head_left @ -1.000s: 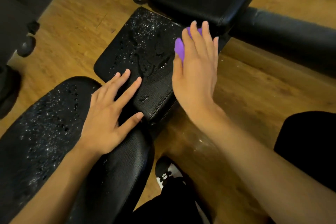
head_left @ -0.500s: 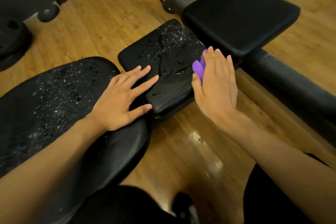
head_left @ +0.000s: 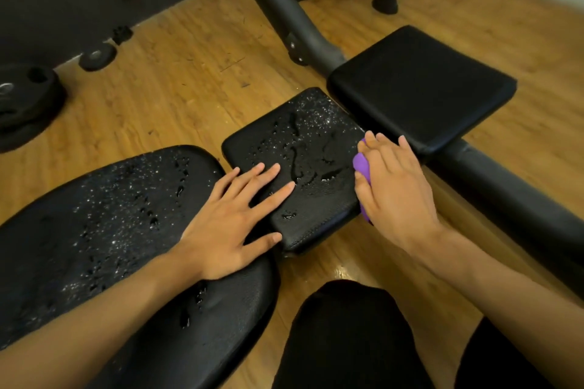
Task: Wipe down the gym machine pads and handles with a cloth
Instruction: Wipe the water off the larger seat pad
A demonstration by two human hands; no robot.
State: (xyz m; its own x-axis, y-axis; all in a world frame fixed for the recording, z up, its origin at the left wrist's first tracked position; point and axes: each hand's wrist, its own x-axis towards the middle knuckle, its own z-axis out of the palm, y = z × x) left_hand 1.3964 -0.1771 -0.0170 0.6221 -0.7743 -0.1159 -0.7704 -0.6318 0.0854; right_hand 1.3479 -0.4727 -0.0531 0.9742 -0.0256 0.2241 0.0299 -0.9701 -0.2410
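A small black pad (head_left: 303,142), beaded with water drops, sits in the middle. My left hand (head_left: 234,221) lies flat with spread fingers across its near left corner and the big wet black pad (head_left: 104,230) to the left. My right hand (head_left: 392,189) presses a purple cloth (head_left: 361,167) against the small pad's right side; most of the cloth is hidden under the palm and fingers. A dry black pad (head_left: 420,88) sits just beyond, to the right.
The machine's grey steel tube (head_left: 278,0) runs from the top down to the dry pad and on to the right. Black weight plates (head_left: 22,104) lie on the wooden floor at left and at the top. My knees in black are at the bottom.
The view has pulled back and tilted up, showing more floor and frame. My right hand has slid the cloth slightly toward me along the pad's right side. My left hand has stayed put.
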